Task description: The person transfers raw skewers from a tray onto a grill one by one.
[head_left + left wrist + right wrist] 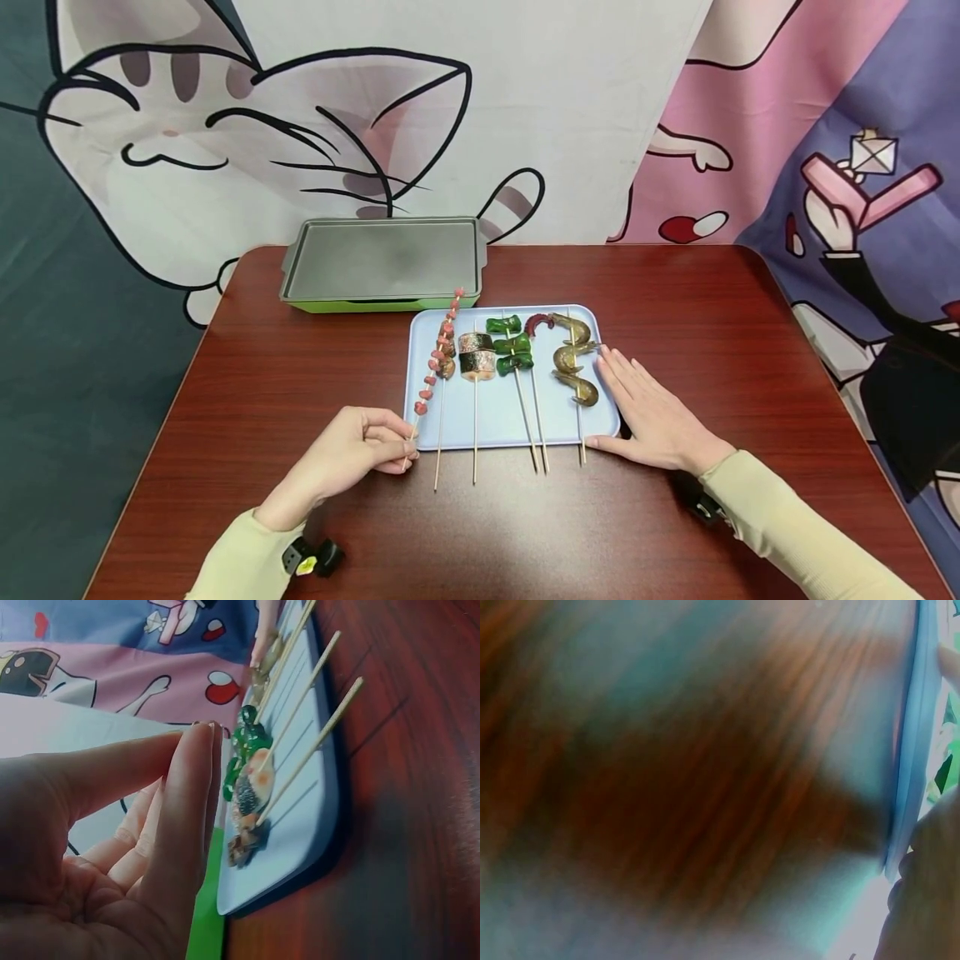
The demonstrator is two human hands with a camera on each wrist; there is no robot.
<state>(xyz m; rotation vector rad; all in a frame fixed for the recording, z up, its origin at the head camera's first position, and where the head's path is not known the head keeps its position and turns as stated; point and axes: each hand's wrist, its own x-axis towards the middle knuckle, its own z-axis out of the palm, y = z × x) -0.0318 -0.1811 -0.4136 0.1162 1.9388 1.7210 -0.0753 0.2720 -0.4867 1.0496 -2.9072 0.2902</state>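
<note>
My left hand [352, 454] pinches the lower end of a skewer of small pink pieces [434, 364] between thumb and fingers at the tray's left front corner. The skewer slants up, overlapping a skewer of brown pieces [447, 367] in the head view. To the right on the light blue tray [491, 425] lie skewers of seaweed-banded rolls [477, 364], green pepper pieces [514, 343], a dark red tentacle [537, 322] and shrimp [576, 387]. With fingers straight, my right hand [652, 417] rests along the tray's right edge, its thumb by the shrimp skewer's stick.
Behind the tray, to the left, stands a green box with a flat grey top [386, 260], a grill plate by its look. Everything is on a dark red-brown wooden table [720, 333]. A printed cat cloth [570, 100] hangs behind the table's far edge.
</note>
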